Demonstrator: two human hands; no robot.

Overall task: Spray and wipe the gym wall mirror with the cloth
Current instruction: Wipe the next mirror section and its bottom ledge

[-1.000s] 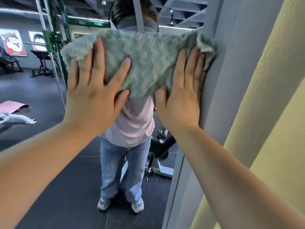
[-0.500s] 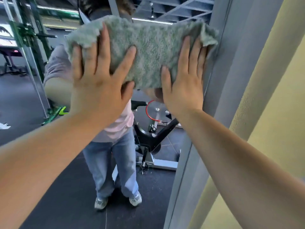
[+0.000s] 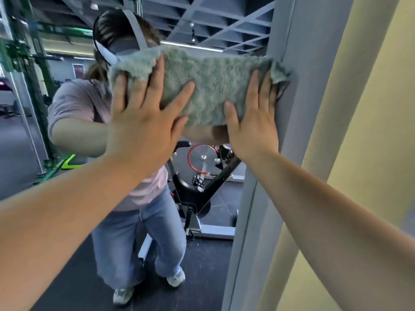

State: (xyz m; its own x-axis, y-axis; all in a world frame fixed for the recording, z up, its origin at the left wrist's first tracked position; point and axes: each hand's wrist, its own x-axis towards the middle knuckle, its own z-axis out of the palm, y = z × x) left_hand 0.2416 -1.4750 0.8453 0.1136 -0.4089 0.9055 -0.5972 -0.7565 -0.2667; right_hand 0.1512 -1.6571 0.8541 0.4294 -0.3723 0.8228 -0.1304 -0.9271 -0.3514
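Across the mirror [image 3: 213, 254], cloth [image 3: 208, 86] has slid lower; left hand [image 3: 143, 131], right hand [image 3: 253, 129] fingers still press flat.

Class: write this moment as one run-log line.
step: wipe | left hand: flat on cloth | right hand: flat on cloth | cloth: pressed to mirror, beside grey frame

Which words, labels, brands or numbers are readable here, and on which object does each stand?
None can be read.
The poster reflected in the mirror is too blurred to read.
The cloth and the reflected exercise bike show no lettering.
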